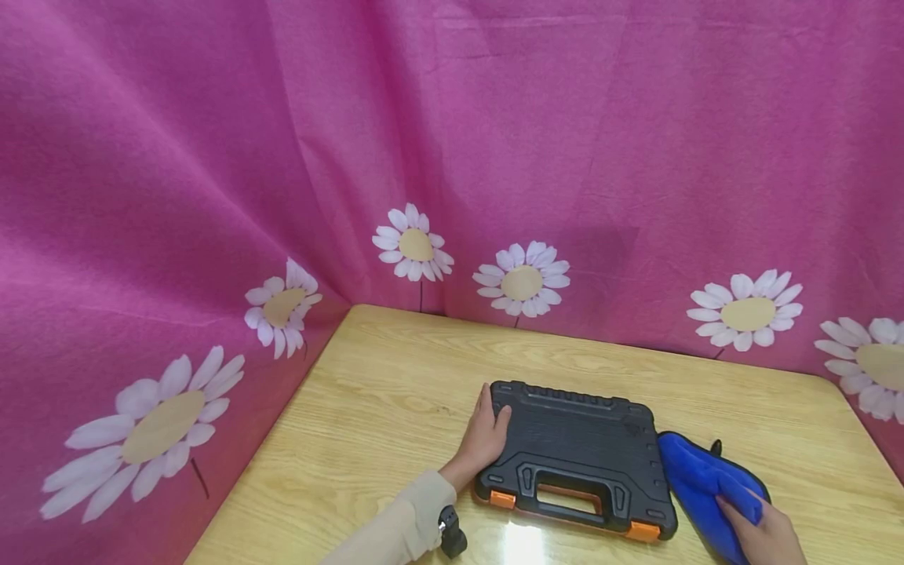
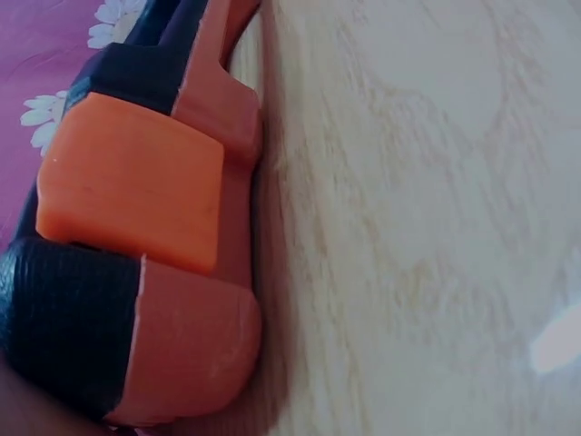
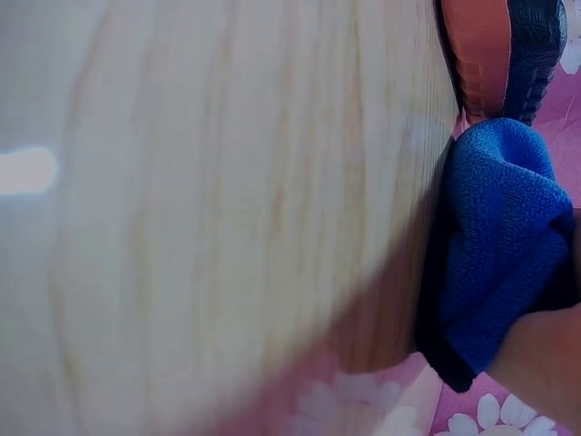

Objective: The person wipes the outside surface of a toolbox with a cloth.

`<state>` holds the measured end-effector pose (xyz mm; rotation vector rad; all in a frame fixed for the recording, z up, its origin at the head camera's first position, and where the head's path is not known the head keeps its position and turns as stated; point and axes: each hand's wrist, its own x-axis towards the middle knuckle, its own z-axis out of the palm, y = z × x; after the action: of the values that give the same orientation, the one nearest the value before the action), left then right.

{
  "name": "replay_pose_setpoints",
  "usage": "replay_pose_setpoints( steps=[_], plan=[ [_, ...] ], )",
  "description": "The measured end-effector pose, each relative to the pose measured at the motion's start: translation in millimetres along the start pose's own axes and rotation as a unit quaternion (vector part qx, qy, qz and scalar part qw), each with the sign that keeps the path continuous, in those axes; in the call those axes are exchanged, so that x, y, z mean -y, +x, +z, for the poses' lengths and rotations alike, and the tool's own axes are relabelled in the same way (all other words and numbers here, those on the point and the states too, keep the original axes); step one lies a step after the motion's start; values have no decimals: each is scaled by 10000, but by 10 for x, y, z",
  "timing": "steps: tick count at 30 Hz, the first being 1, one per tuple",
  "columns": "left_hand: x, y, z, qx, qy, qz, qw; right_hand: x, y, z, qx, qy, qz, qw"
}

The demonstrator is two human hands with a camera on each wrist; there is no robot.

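Observation:
A black plastic tool case [image 1: 575, 435] with orange latches [image 1: 503, 499] lies flat on the table, its handle toward me. My left hand [image 1: 484, 436] holds the case by its left edge, thumb on the lid and fingers along the side. In the left wrist view, one orange latch [image 2: 132, 182] and the case's orange lower shell show close up. Beside the case's right side is a blue plush cloth [image 1: 688, 467] with black edging. My right hand [image 1: 766, 535] grips a fold of this cloth; the right wrist view shows the bunched cloth [image 3: 504, 236] beside the case's corner.
The wood-grain table [image 1: 395, 392] reaches back to a pink curtain [image 1: 530, 141] printed with white daisies, which also runs along the left side. A bright light reflection shows on the tabletop in front of the case.

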<state>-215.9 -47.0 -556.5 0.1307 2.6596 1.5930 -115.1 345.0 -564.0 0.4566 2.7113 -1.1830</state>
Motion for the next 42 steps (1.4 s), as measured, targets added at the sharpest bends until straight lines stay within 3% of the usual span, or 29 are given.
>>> replay_pose_setpoints(
  steps=[4,19,29,37,42],
  plan=[
    [0,-5,3,-26,-93,-137,9999,-9,7,16,-79,5,10,10000],
    [-11,-22,5,-142,-231,-172,9995,70,-38,61,-809,7,451,9957],
    [-44,-58,-11,-251,-207,16,9995,406,-99,9,-1081,934,961,9851],
    [-24,-28,0,-175,-227,-173,9994,663,-116,25,-1527,1746,991,9677],
    [-11,-23,-5,-162,-173,-166,9996,795,-120,71,-1754,2067,661,9603]
  ],
)
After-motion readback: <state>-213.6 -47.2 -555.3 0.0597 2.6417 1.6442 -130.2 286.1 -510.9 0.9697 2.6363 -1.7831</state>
